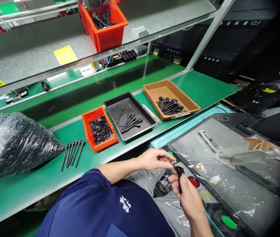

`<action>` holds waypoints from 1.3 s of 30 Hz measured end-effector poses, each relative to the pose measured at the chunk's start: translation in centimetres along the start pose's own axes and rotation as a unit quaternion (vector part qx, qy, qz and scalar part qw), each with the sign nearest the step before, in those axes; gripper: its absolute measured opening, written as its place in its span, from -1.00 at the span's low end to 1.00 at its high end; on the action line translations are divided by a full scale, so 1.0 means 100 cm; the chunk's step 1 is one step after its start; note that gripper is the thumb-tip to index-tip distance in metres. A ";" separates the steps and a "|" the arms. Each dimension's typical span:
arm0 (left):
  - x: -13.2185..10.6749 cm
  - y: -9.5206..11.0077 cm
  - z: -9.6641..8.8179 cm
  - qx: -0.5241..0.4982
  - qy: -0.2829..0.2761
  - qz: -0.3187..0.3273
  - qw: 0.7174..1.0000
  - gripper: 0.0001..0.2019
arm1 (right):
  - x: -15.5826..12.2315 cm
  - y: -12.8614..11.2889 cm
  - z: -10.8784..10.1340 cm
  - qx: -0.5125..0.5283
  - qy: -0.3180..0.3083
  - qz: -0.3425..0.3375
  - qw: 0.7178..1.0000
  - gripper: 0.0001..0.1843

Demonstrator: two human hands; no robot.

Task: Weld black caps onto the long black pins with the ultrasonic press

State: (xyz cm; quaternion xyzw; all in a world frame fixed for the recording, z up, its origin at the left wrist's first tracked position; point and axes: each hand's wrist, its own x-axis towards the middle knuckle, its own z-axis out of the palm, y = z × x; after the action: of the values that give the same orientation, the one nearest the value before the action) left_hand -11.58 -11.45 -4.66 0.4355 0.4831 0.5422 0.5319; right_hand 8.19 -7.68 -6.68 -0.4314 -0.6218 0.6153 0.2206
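Over my lap, my right hand (188,194) grips a thin black rod with a wide round head (179,170), head up. My left hand (154,159) reaches in beside that head, thumb and fingertips pinched together on something small that I cannot make out. Similar black rods (132,123) lie in a black tray (112,104) on the green bench. More of them fill part of a brown tray (152,88). A red-orange bin (86,131) holds many small black round parts (100,130). Several rods (72,152) are lined up on the bench to the left.
A plastic bag full of dark parts (21,144) rests at the bench's left. Overhead, a metal shelf (36,49) carries a red bin (110,36) of black parts. To my right stands a machine with a grey plate (194,144), a red button (193,182) and green buttons (229,222).
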 end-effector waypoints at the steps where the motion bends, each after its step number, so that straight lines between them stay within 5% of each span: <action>1: 0.003 0.001 -0.003 -0.004 0.006 0.000 1.000 -0.40 | 0.001 0.000 -0.005 -0.082 0.007 -0.027 0.996 -0.38; 4: 0.010 0.007 -0.009 0.025 -0.041 -0.003 0.999 -0.42 | 0.004 -0.006 -0.016 -0.250 0.021 -0.123 0.960 -0.44; 11: 0.022 0.021 -0.004 0.127 -0.067 0.091 0.986 -0.54 | 0.002 -0.021 -0.016 -0.344 0.099 -0.235 0.904 -0.56; 23: 0.040 0.030 0.003 0.175 -0.132 0.107 0.970 -0.58 | -0.004 -0.031 -0.031 -0.270 0.061 -0.216 0.936 -0.65; 31: 0.049 0.032 0.012 0.151 -0.110 -0.004 0.982 -0.50 | -0.012 -0.026 -0.025 -0.426 0.245 -0.323 0.809 -0.70; 39: 0.053 0.034 0.023 0.161 -0.120 -0.036 0.979 -0.52 | -0.018 -0.028 -0.031 -0.467 0.292 -0.350 0.758 -0.81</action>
State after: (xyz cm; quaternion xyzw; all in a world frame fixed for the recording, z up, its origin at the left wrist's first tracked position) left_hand -10.17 -5.95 -1.20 0.5596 0.5119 0.3816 0.5284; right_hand 10.94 -6.95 -3.12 -0.3924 -0.8450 -0.0277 0.3624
